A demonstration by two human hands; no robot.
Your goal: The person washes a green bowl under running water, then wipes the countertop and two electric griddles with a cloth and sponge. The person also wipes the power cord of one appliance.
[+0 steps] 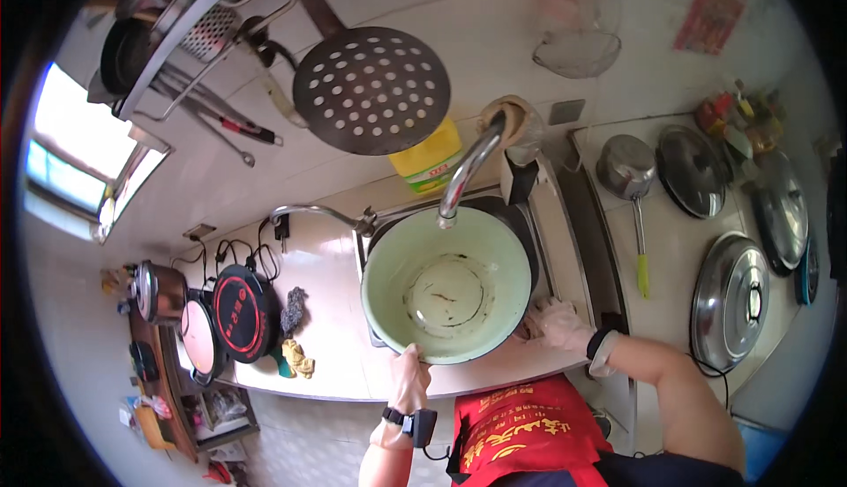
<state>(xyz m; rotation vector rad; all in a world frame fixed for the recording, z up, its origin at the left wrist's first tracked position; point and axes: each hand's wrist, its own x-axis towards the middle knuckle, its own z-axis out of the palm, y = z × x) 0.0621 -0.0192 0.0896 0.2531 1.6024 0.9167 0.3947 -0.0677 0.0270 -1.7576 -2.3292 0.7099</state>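
Observation:
A pale green enamel basin (456,335) rests over the dark sink (493,204), below the curved metal faucet (473,163). Dark marks and bits of dirt lie on its bottom; I cannot tell whether it holds water. My left hand (409,378), in a clear plastic glove, grips the basin's near rim. My right hand (559,325), gloved alike, is beside the basin's right side, low over the sink's edge. Its fingertips are partly hidden by the basin, and whether they hold anything is unclear.
A perforated skimmer (370,90) hangs from the rack, above a yellow jug (430,156). A second faucet (317,210) stands left of the basin. Further left are a scouring pad (293,311), a yellow cloth (299,359) and a black round appliance (245,315). Rightward lie a saucepan (625,166) and lids (731,302).

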